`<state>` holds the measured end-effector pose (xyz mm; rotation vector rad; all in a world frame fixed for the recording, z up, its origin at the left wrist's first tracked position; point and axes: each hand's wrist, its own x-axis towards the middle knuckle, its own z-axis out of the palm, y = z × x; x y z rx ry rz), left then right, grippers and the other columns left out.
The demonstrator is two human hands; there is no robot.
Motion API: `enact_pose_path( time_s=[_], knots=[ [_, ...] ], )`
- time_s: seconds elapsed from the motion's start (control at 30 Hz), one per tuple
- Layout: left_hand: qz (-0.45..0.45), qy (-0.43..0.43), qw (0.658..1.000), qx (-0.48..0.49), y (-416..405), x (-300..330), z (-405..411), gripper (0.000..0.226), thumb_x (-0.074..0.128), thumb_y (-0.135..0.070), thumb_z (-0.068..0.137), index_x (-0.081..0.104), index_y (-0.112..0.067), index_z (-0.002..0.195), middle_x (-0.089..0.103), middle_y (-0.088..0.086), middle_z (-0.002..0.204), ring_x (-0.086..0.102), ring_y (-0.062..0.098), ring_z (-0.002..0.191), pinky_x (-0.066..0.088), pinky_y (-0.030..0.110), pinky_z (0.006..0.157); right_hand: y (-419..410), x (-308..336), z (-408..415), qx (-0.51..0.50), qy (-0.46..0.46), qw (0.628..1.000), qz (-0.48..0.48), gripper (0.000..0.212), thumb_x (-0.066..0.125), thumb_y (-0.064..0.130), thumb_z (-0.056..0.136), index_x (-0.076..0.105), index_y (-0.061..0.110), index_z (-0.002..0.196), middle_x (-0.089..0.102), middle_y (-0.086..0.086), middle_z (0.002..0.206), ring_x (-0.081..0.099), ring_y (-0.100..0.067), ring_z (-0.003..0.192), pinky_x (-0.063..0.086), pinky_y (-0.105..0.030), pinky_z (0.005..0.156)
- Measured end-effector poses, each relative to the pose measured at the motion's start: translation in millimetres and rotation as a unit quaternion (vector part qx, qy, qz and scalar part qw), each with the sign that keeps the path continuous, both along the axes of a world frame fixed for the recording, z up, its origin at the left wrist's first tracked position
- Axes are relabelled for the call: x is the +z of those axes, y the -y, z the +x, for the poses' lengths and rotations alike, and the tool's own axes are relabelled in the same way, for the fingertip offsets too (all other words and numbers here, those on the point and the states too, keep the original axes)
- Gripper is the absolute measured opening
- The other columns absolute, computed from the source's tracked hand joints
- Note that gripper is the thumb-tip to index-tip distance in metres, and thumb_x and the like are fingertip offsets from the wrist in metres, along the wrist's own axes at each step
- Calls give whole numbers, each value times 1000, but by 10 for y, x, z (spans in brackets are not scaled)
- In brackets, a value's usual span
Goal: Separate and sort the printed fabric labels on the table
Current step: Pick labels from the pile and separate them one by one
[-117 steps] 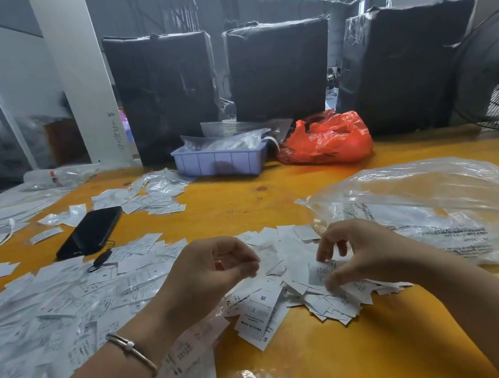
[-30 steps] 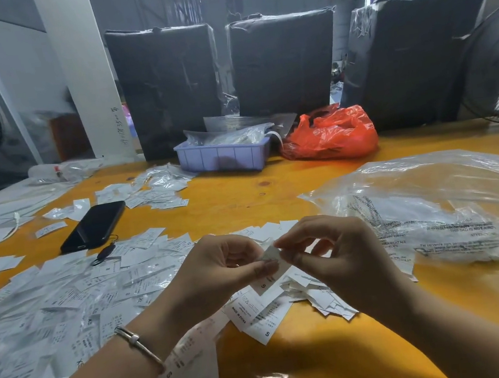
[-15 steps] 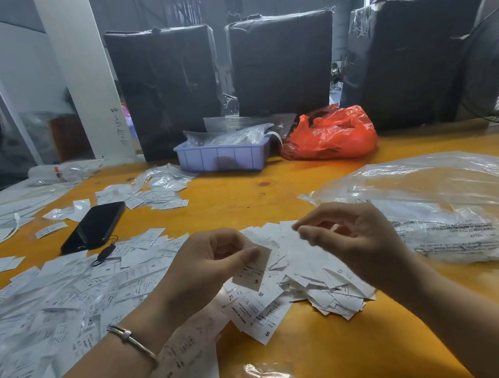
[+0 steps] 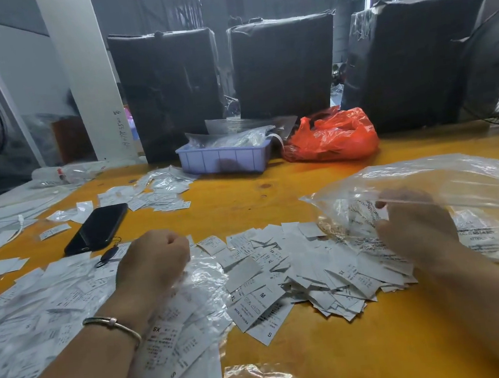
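White printed fabric labels lie in a loose heap on the yellow table, with a wider spread of labels to the left. My left hand is curled into a fist, knuckles up, on the labels and a crinkled clear sleeve. Whatever it holds is hidden under the palm. My right hand is at the mouth of a big clear plastic bag. Its fingers show only blurred through the film, over printed labels inside.
A black phone lies at the left, with a small pile of labels behind it. A lilac tray and an orange bag stand at the back before three black-wrapped bales. Fans flank the table.
My left hand, which pinched a label, dropped left onto the pile as a fist. My right hand swung right from the middle into the clear bag's mouth.
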<state>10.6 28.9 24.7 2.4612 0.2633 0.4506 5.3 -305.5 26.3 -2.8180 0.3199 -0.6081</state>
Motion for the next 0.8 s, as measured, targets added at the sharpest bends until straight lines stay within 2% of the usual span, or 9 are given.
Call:
enact_pose_path(
  time_s=[0.07, 0.1, 0.2, 0.27, 0.43, 0.5, 0.6, 0.7, 0.8],
  knots=[
    [85, -43, 995, 23, -4, -15, -1, 25, 49, -16, 83, 71, -14, 70, 66, 1, 89, 55, 27, 87, 41, 35, 70, 28, -13, 20, -34, -55, 996, -66, 31, 54, 18, 88, 56, 17, 119, 52, -6, 125, 45, -27, 118, 38, -37, 95],
    [115, -50, 992, 25, 6, -22, -11, 23, 50, -17, 84, 71, -17, 73, 65, 0, 98, 49, 25, 97, 40, 37, 76, 32, -15, 26, -48, -80, 992, -83, 29, 53, 19, 89, 56, 16, 118, 52, -7, 123, 45, -28, 117, 37, -39, 96],
    [165, -39, 985, 6, 34, -30, -34, 20, 55, -16, 84, 65, -31, 94, 54, -3, 122, 34, 23, 123, 31, 45, 98, 42, -23, 49, -66, -108, 989, -81, 12, 48, 15, 89, 59, 14, 95, 56, -7, 111, 49, -28, 109, 36, -40, 93],
    [160, -14, 987, -11, 45, -42, -39, 30, 56, -12, 83, 62, -32, 105, 49, -2, 130, 28, 22, 129, 27, 45, 104, 71, -35, 76, -70, -87, 992, -67, 16, 51, 14, 89, 66, 17, 93, 62, -4, 108, 52, -26, 105, 36, -39, 92],
    [45, 32, 993, -107, 144, -50, -89, 27, 55, -8, 86, 64, -31, 99, 51, -7, 123, 29, 15, 127, 29, 33, 90, 144, -71, 112, -57, -36, 998, -19, 15, 59, 14, 86, 71, 24, 85, 67, 1, 98, 56, -24, 100, 35, -37, 94],
    [24, 40, 989, -141, 190, -51, -111, 26, 56, -8, 86, 65, -30, 95, 53, -11, 118, 33, 12, 123, 29, 31, 91, 153, -85, 112, -50, -6, 999, -12, 15, 60, 14, 85, 71, 24, 82, 66, 1, 94, 54, -22, 93, 37, -36, 89],
    [6, 50, 985, -165, 220, -35, -132, 26, 56, -7, 85, 68, -29, 93, 57, -9, 115, 39, 12, 119, 37, 37, 98, 144, -76, 112, -46, 68, 997, -13, 16, 58, 15, 86, 70, 19, 78, 64, -5, 89, 52, -26, 86, 40, -33, 72],
    [-10, 65, 983, -173, 221, -22, -146, 27, 56, -5, 84, 69, -28, 91, 60, -10, 113, 44, 12, 118, 40, 42, 101, 90, -51, 88, -11, 141, 990, 15, 12, 64, 19, 86, 70, 14, 77, 65, -8, 85, 53, -27, 82, 38, -30, 64],
    [-12, 86, 979, -184, 234, -27, -155, 27, 58, -5, 84, 69, -29, 89, 61, -13, 111, 47, 11, 116, 42, 42, 101, -23, -32, 31, 44, 159, 984, 71, 18, 70, 20, 84, 68, 14, 68, 66, -5, 70, 55, -23, 67, 41, -29, 59]
  ],
)
